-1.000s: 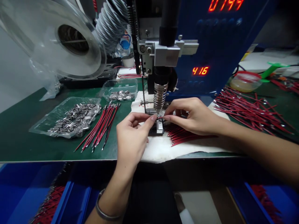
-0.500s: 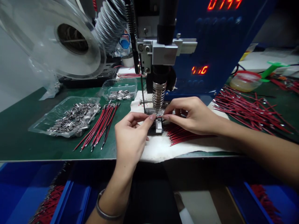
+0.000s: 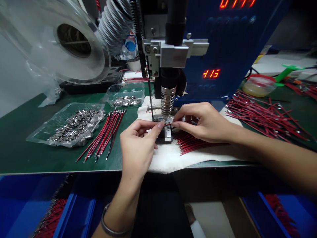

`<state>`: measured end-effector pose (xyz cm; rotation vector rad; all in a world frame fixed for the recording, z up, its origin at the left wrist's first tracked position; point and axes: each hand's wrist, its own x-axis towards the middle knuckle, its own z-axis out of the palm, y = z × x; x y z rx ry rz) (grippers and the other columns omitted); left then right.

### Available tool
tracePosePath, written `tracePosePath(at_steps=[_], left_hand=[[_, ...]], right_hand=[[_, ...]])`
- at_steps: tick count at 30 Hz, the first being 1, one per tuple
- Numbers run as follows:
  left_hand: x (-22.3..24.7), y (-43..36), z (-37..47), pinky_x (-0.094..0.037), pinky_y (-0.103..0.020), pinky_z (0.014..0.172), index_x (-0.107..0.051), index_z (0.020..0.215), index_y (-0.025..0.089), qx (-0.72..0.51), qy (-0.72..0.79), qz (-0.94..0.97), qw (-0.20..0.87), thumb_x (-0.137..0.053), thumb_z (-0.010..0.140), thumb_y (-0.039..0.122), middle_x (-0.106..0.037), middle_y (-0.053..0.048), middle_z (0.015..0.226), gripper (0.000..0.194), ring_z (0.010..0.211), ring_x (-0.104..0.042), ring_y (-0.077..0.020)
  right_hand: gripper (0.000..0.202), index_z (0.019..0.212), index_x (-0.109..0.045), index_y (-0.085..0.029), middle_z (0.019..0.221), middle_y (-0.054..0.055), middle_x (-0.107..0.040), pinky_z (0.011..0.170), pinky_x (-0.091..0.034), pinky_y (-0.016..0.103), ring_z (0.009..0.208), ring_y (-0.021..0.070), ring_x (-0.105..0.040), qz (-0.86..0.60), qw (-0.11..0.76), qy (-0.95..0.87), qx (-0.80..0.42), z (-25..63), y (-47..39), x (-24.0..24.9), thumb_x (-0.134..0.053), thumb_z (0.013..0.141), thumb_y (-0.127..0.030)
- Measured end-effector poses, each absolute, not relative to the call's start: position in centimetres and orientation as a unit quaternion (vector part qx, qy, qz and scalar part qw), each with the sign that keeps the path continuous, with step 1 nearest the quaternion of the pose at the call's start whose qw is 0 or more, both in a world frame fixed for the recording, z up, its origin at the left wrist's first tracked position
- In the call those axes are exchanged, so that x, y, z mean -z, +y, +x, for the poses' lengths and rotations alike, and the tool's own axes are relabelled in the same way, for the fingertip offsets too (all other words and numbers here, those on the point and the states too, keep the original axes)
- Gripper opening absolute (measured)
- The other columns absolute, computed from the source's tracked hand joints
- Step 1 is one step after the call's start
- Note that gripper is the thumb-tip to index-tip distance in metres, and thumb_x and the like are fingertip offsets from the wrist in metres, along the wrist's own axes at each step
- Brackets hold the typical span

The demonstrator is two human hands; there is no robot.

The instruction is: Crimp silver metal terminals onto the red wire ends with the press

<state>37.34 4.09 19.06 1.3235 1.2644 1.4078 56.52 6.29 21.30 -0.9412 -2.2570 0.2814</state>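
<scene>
Pinching a wire [image 3: 168, 124] below the machine's spring [image 3: 167, 102]; fingers of your left hand [image 3: 138, 142] and right hand [image 3: 203, 124] clamped on it, over the metal block [image 3: 168, 134]. Lower display [image 3: 211, 73]: apparently 415, first digit incomplete. Upper display [image 3: 237, 4]: cut off, unreadable in full.

Head-worn view faces forward and down, near the hands [image 3: 137, 145]

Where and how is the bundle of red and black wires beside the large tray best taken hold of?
Probably across its middle, from above and the right: the wire bundle lies long and narrow, spreading at its near ends; the large tray crowds its left side, while green table borders its right.
</scene>
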Motion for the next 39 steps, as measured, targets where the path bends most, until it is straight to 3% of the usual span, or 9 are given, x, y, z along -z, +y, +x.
tracePosePath(at_steps=[39], left_hand=[[-18.84,3.97,37.13,-0.036,-0.016,0.038,-0.067,0.078,0.011,-0.553,0.493,0.532,0.41,-0.074,0.074,0.032,-0.063,-0.002,0.065,0.023,0.042,-0.046,-0.0056]], right_hand=[[0.008,0.081,-0.069,-0.014,0.072,-0.003,-0.064,0.06,-0.04,0.019,0.058,0.0041,-0.05,-0.416,0.344,-0.832,-0.128,55.85,5.4,-21.44,-0.064,0.084,-0.02]])
